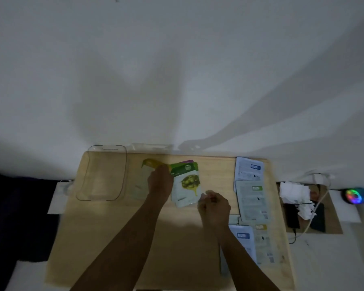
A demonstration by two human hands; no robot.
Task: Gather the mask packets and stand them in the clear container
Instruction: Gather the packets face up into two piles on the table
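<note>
A small stack of mask packets point(186, 183) lies mid-table, a green one with a fruit picture on top and a purple edge behind it. My left hand point(160, 181) rests on the stack's left side and grips a yellow-topped packet point(150, 163) that bends away to the left. My right hand point(213, 205) pinches the stack's lower right corner. The clear container point(104, 173) stands at the table's back left, apart from both hands, with nothing visible in it. Several pale packets point(251, 198) lie flat along the right side of the table.
The wooden table point(114, 238) meets a white wall at the back. A clear lid point(151, 147) lies along the wall behind the stack. Off the right edge are crumpled tissues point(295, 193), dark phones with cables point(292, 215) and a glowing round light point(355, 196).
</note>
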